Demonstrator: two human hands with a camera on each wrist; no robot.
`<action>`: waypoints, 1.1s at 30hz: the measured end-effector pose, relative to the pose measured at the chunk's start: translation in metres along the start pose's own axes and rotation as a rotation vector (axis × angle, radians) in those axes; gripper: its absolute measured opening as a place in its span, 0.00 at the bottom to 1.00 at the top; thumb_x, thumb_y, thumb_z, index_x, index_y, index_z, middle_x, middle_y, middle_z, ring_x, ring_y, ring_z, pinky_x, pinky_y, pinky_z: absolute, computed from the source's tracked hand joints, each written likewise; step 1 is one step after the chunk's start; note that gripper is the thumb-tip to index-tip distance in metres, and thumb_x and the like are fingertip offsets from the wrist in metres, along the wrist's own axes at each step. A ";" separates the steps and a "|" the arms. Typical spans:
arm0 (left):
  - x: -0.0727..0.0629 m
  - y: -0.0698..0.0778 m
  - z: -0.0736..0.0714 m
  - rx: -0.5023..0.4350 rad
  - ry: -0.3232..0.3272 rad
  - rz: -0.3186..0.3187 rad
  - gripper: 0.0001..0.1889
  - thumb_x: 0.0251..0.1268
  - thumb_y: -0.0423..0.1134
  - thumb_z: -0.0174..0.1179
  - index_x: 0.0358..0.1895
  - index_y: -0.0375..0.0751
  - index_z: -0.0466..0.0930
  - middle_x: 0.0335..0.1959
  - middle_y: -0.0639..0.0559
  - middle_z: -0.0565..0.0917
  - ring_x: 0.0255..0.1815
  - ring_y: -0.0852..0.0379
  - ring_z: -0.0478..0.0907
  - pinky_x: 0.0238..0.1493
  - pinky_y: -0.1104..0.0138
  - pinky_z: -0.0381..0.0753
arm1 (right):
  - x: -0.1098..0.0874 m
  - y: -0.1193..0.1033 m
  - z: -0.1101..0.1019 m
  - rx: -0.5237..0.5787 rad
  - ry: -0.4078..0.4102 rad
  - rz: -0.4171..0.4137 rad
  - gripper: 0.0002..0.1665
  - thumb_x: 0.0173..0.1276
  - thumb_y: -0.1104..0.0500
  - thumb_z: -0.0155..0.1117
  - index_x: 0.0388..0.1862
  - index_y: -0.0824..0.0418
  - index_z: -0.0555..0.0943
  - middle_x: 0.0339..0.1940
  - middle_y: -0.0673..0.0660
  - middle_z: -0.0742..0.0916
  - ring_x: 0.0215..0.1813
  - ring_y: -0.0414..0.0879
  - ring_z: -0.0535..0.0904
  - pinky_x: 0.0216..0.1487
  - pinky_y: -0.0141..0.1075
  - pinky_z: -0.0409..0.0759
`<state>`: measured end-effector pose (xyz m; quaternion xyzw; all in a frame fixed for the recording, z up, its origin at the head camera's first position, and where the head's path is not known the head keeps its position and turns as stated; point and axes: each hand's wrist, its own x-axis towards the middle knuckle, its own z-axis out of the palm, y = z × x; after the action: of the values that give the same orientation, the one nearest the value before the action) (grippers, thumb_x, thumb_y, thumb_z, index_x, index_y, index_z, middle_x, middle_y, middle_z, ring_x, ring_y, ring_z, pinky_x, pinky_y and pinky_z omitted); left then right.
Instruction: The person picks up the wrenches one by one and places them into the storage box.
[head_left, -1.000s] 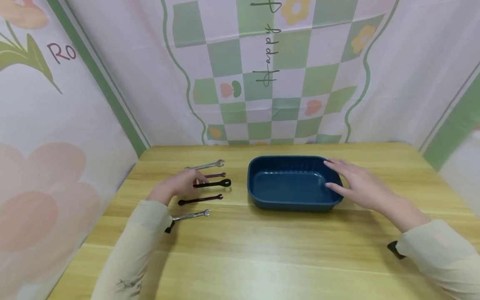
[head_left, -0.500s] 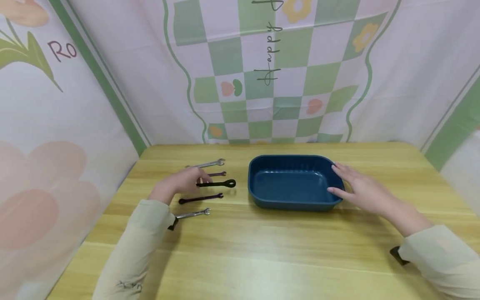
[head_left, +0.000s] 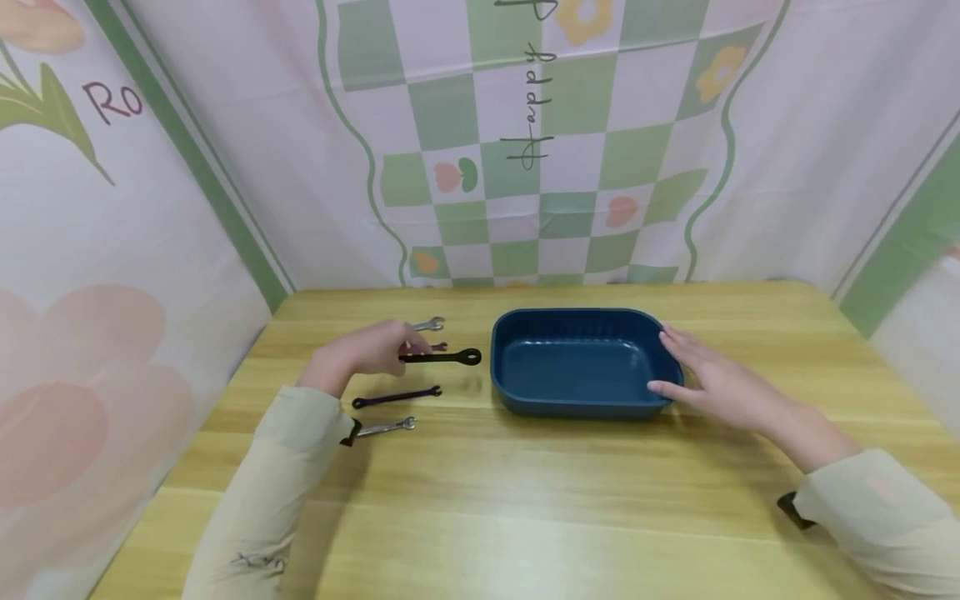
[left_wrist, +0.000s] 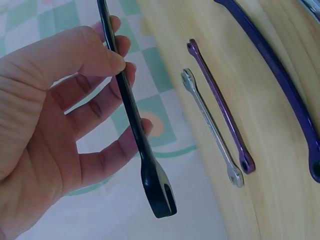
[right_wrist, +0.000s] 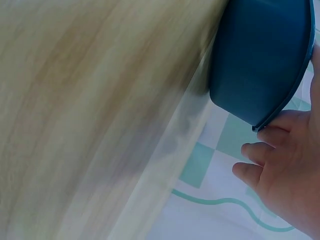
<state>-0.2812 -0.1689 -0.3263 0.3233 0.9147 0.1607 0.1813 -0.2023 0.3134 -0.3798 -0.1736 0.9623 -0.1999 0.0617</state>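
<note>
My left hand (head_left: pixel 375 348) pinches a black wrench (head_left: pixel 442 357) between thumb and fingers. In the left wrist view, the black wrench (left_wrist: pixel 131 107) is raised off the table, its thick ring end pointing away from the palm. Around that hand lie other wrenches: a silver one (head_left: pixel 431 324) and a thin purple one (head_left: pixel 440 347) behind, a dark purple one (head_left: pixel 397 397) and another silver one (head_left: pixel 387 428) in front. My right hand (head_left: pixel 727 390) rests at the right end of a dark blue rectangular bin (head_left: pixel 581 410), its fairly straight fingers touching the rim.
A light wooden table (head_left: pixel 525 508) carries everything. A patterned curtain (head_left: pixel 570 150) hangs close behind its back edge, and another printed cloth (head_left: pixel 127 250) hangs along the left side. The bin's walls stand to the right of the wrenches.
My left hand has lifted the black wrench off the table and moved it slightly to the right, towards the bin. My right hand stays at the bin's right end, with only a slight shift.
</note>
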 end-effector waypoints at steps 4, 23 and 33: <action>0.003 0.007 -0.003 -0.012 -0.014 0.014 0.30 0.52 0.14 0.54 0.60 0.35 0.84 0.56 0.43 0.85 0.42 0.50 0.77 0.37 0.64 0.74 | -0.001 0.001 0.001 0.021 -0.016 -0.016 0.60 0.74 0.36 0.61 0.84 0.68 0.44 0.84 0.68 0.46 0.80 0.72 0.43 0.73 0.69 0.49; 0.033 0.041 -0.009 0.009 -0.022 0.062 0.28 0.60 0.17 0.56 0.63 0.40 0.84 0.57 0.45 0.84 0.47 0.52 0.79 0.44 0.63 0.80 | -0.004 0.003 0.006 0.065 -0.018 -0.032 0.59 0.76 0.38 0.60 0.84 0.66 0.39 0.85 0.64 0.41 0.81 0.71 0.40 0.73 0.70 0.47; 0.047 0.056 -0.007 0.022 -0.013 0.085 0.28 0.60 0.17 0.58 0.61 0.43 0.85 0.50 0.52 0.85 0.43 0.54 0.79 0.41 0.66 0.80 | -0.004 0.006 0.006 0.059 -0.016 -0.027 0.59 0.75 0.37 0.60 0.84 0.65 0.39 0.85 0.64 0.41 0.81 0.72 0.42 0.72 0.70 0.49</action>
<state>-0.2888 -0.0980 -0.3079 0.3650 0.9006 0.1562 0.1769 -0.1993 0.3176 -0.3876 -0.1863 0.9531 -0.2274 0.0716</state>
